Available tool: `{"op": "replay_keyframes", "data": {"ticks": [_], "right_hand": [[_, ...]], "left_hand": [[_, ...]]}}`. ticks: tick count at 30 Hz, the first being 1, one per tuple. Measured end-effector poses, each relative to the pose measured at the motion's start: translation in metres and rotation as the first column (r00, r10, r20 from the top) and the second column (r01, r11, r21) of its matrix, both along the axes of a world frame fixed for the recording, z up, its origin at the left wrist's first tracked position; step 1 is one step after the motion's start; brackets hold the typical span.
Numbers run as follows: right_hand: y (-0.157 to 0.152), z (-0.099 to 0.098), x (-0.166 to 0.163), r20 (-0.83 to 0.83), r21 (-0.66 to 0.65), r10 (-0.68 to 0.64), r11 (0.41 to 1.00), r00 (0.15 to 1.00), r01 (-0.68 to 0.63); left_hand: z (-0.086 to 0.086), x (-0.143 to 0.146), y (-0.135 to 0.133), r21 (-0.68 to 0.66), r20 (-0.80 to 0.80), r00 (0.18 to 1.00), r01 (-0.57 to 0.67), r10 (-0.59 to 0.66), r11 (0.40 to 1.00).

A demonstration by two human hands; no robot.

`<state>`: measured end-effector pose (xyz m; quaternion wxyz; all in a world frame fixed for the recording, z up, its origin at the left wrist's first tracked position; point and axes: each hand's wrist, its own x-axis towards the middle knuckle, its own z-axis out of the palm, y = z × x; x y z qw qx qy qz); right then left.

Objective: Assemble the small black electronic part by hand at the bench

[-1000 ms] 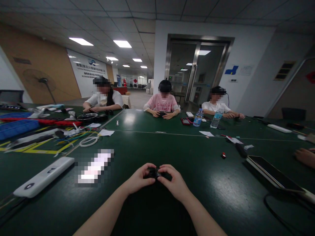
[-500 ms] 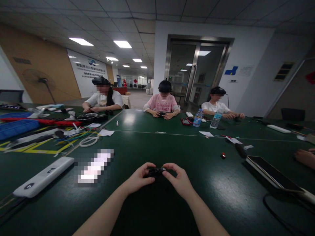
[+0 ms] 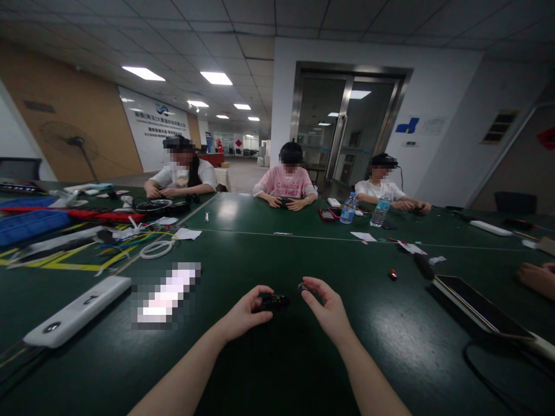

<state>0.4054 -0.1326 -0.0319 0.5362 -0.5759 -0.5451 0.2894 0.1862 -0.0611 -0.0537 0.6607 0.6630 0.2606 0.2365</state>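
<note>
My left hand (image 3: pixel 249 312) is closed round a short black cylinder (image 3: pixel 275 301), which lies sideways with its right end pointing towards my other hand. Small light marks show on the cylinder; its left end is hidden in my fingers. A little to the right and slightly higher, my right hand (image 3: pixel 323 303) pinches a small dark piece (image 3: pixel 302 286) with a greyish glint between thumb and forefinger. What kind of piece it is, I cannot make out. A gap separates this piece from the cylinder. Both hands are just above the dark green table (image 3: pixel 286 263).
On the left are a white power strip (image 3: pixel 80 312), a blurred-out bright slab (image 3: pixel 169 292), coiled cable (image 3: pixel 156 249) and blue trays (image 3: pixel 32 226). A dark-screened tablet-like device (image 3: pixel 481 303) and a small red object (image 3: pixel 392 275) are on the right. Bottles (image 3: pixel 380 211) and several people are beyond.
My right hand has moved right and slightly up, away from the black cylinder, with the small dark piece between its fingertips. My left hand stays in place, holding the cylinder.
</note>
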Motion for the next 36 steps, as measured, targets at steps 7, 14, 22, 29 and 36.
{"op": "replay_keyframes", "data": {"ticks": [7, 14, 22, 29, 36], "right_hand": [[0.003, -0.007, 0.011, -0.062, 0.030, -0.050, 0.998, 0.997, 0.052], [0.003, -0.008, 0.013, -0.085, 0.037, -0.083, 0.996, 0.993, 0.087], [0.005, -0.010, 0.008, -0.057, 0.036, -0.050, 0.998, 0.997, 0.053], [0.001, -0.004, -0.008, 0.017, -0.015, 0.039, 0.999, 0.999, -0.038], [-0.003, 0.003, -0.025, 0.106, -0.090, 0.141, 0.987, 0.984, -0.132]], "left_hand": [[0.004, -0.001, -0.001, -0.006, 0.007, 1.000, 0.023, -0.023, 1.000], [0.000, -0.002, 0.002, -0.014, 0.033, 0.999, 0.036, -0.035, 0.999], [-0.002, 0.000, 0.002, -0.013, 0.025, 1.000, 0.018, -0.017, 1.000], [-0.002, 0.000, 0.002, -0.021, 0.026, 0.999, 0.029, -0.029, 0.999], [0.003, 0.002, -0.001, -0.035, 0.069, 0.997, 0.038, -0.036, 0.999]]}}
